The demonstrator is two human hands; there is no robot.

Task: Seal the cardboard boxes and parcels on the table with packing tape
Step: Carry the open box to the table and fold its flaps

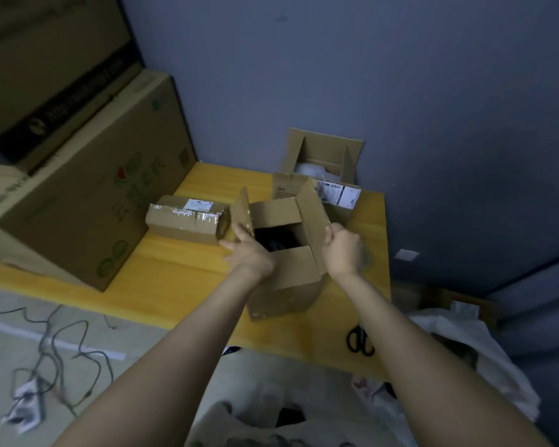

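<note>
Each hand pinches a side flap of the open box [284,253], left hand [249,253] on the left flap [241,209], right hand [344,250] on the right flap [313,211]; folded unevenly between them, the flaps could gape and the tape would wrinkle.

Yellow wooden tabletop [181,285] against a blue-grey wall. On it: large printed carton [88,204] at the left edge, more cartons stacked above it. Small taped parcel [188,217] with a white label, just beside the large carton. Open box [288,279] mid-table, flaps up, dark contents inside. Behind it a labelled box [338,201], touching or nearly so. Another open box [323,156] at the back by the wall. Black-handled scissors [359,341] near the front right edge.
</note>
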